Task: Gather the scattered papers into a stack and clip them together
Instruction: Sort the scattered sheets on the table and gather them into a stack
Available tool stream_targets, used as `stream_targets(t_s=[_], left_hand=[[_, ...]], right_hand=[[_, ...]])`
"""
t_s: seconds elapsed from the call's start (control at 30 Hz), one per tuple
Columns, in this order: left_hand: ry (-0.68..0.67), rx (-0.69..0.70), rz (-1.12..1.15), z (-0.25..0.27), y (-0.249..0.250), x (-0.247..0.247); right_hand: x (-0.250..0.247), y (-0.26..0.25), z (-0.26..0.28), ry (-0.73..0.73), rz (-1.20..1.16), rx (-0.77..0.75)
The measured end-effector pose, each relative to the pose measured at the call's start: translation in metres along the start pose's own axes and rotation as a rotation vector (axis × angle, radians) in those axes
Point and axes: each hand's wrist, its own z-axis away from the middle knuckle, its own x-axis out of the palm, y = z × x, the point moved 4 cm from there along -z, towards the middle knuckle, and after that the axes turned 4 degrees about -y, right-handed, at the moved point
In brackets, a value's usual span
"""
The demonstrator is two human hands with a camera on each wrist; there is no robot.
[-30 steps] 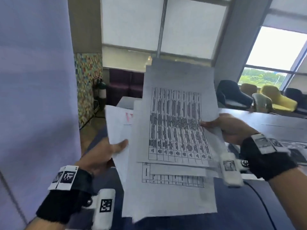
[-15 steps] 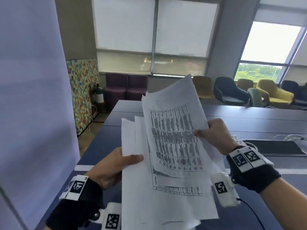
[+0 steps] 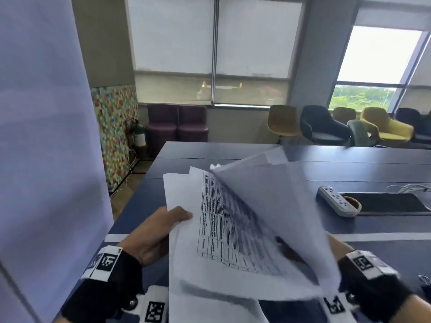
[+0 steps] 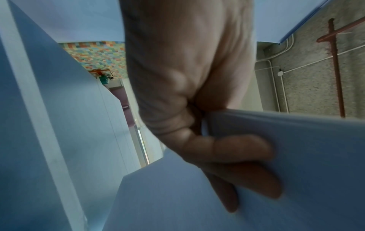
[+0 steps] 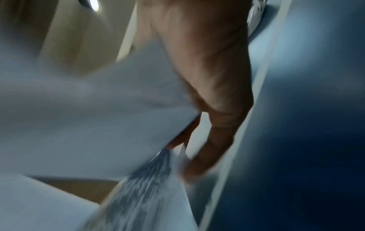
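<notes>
Black wristbands [image 3: 109,297], square-coded white tags [image 3: 107,262]

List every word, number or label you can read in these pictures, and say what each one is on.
No text can be read.
Papers: a printed table, too blurred to read.
Wrist bands: black-and-white square code markers, no words.
Remote on the table: buttons too small to read.
Both wrist views: motion-blurred, no text.

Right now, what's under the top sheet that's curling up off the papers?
Under the lifted top sheet lies a page printed with a table, part of the papers the left hand holds. The right hand grips them, mostly hidden in the head view. Lower pages are covered.
</notes>
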Motion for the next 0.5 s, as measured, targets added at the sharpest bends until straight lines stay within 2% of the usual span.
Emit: stream_targets(t_s=[0.03, 0.07, 0.17, 0.2, 0.27, 0.37, 0.5], left_hand=[[0.003, 0.005, 0.004, 0.0, 0.001, 0.003], [-0.007, 0.017, 0.005, -0.001, 0.003, 0.007], [-0.094, 0.074, -0.017, 0.005, 0.013, 0.023], [-0.133, 0.085, -0.008, 0.009, 0.017, 0.029], [-0.171, 0.116, 0.028, 0.013, 0.022, 0.034], [-0.131, 0.124, 0.06, 0.008, 0.024, 0.029], [-0.068, 0.022, 0.081, 0.001, 0.018, 0.017]], right_hand=[[0.025, 0.004, 0.01, -0.112, -0.049, 0.064], [0.042, 0.012, 0.019, -0.148, -0.088, 0.124], [0.057, 0.012, 0.02, -0.336, -0.24, 0.056], [0.059, 0.011, 0.019, -0.309, -0.24, 0.045], [0.064, 0.015, 0.017, -0.363, -0.246, 0.045], [0.072, 0.017, 0.023, -0.428, -0.292, 0.057], [0.085, 0.012, 0.027, -0.478, -0.306, -0.001]])
